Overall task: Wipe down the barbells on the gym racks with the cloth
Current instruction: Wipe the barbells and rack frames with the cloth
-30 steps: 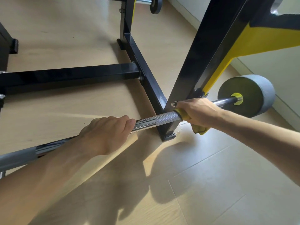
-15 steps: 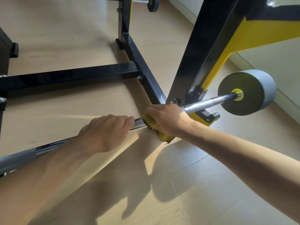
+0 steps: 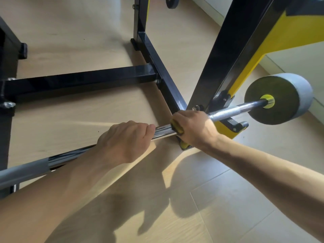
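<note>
Both my hands on the barbell (image 3: 233,109), which lies low across the black-and-yellow rack (image 3: 226,55).

My left hand (image 3: 125,141) curls bare around the smooth chrome shaft. Just beside it, my right hand (image 3: 193,128) wraps the yellow cloth (image 3: 177,128) tightly around the bar, close to the rack upright; the grey weight plate (image 3: 278,99) sits at the far right end, above the wooden floor (image 3: 219,207).

right hand (image 3: 194,128) with yellow cloth (image 3: 177,126) slid along barbell (image 3: 233,109) from the weight end toward left hand (image 3: 125,140)
</note>
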